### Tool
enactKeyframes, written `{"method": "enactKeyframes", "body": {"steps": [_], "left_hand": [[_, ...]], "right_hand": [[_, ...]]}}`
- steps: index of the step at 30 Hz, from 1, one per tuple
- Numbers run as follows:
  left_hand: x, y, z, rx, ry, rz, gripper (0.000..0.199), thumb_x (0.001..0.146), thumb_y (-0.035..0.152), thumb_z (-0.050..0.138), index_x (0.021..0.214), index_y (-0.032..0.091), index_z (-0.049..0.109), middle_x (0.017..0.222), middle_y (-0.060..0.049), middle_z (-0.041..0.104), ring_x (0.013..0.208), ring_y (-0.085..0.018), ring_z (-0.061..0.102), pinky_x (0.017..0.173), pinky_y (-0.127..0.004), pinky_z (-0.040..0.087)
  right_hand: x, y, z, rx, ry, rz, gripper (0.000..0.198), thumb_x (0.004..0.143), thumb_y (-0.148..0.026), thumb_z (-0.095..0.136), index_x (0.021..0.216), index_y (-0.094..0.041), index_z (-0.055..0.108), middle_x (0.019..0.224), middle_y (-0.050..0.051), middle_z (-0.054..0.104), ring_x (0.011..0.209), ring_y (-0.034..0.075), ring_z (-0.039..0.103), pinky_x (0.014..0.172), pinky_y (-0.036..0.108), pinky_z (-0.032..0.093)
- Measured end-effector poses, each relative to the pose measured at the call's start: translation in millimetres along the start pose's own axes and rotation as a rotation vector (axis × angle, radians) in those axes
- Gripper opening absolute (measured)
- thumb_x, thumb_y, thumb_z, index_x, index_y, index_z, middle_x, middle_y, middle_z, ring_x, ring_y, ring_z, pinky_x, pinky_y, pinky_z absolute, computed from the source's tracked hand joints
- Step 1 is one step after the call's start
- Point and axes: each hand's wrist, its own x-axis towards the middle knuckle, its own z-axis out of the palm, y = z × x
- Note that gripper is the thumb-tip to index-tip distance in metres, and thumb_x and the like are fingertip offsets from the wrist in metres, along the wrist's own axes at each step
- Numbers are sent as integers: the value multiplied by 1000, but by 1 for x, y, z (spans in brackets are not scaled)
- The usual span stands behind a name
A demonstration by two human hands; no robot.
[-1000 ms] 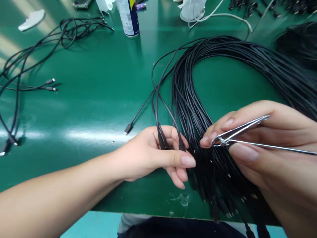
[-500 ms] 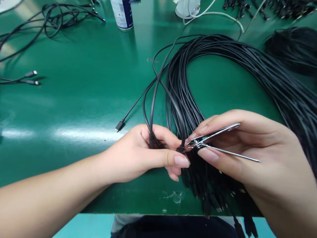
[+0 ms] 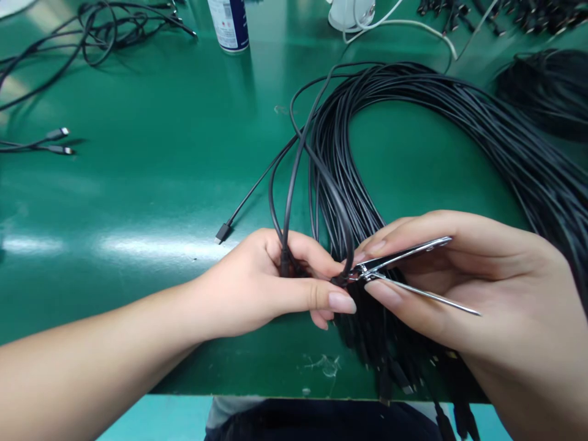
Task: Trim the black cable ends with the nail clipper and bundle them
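My left hand is closed around black cables, with a cable end pinched between thumb and index finger. My right hand holds silver nail clippers, lever spread from the body. The clippers' jaws touch the pinched cable end beside my left fingertips; whether they bite into it I cannot tell. A thick bundle of black cables curves behind both hands, and its connector ends hang below them, partly hidden by my right hand. One cable's flat connector lies on the table left of the bundle.
The green table ends at a front edge near my lap. A blue and white can stands at the back. Loose cables lie at upper left, two connectors at left. A white object with a cord and another cable coil are behind.
The clippers have moved slightly left relative to my left hand, so their jaws now meet the cable end. The held cable bends more near my fingertips.
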Motion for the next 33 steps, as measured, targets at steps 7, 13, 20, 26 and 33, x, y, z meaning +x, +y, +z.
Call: {"method": "enactKeyframes", "body": {"steps": [7, 13, 20, 26, 33], "left_hand": [[0, 0, 0, 1, -2, -9, 14, 69, 10, 80, 70, 14, 67, 59, 3, 69, 55, -7, 65, 58, -16, 56], [1, 0, 1, 5, 6, -17, 19, 64, 10, 83, 68, 14, 65, 58, 4, 68, 54, -6, 64, 58, -16, 55], [1, 0, 1, 16, 15, -22, 20, 64, 14, 84, 69, 14, 65, 58, 3, 68, 54, -7, 64, 57, -17, 55], [1, -1, 0, 25, 0, -12, 18, 67, 12, 80, 69, 14, 63, 59, 2, 68, 54, -8, 64, 57, -18, 55], [2, -2, 0, 100, 29, 14, 21, 67, 12, 78, 72, 14, 58, 60, 3, 63, 50, -7, 59, 51, -19, 50]], "right_hand": [[-2, -2, 1, -70, 18, 5, 19, 70, -14, 80, 82, -24, 70, 77, -3, 74, 72, 13, 71, 57, 16, 58], [-5, -3, 0, -115, 50, 27, 15, 72, -19, 80, 82, -25, 71, 78, -3, 74, 66, 13, 70, 55, 21, 58], [-6, -6, 2, -139, 67, 64, 13, 73, -20, 80, 81, -28, 72, 80, -4, 75, 68, 13, 71, 52, 19, 55], [-5, -4, 3, -123, 87, 90, 14, 72, -20, 81, 80, -29, 73, 80, -4, 75, 67, 13, 71, 54, 20, 55], [-3, -4, -1, 27, 127, 161, 16, 73, -14, 78, 81, -28, 73, 78, -3, 74, 65, 14, 71, 59, 21, 60]]}}
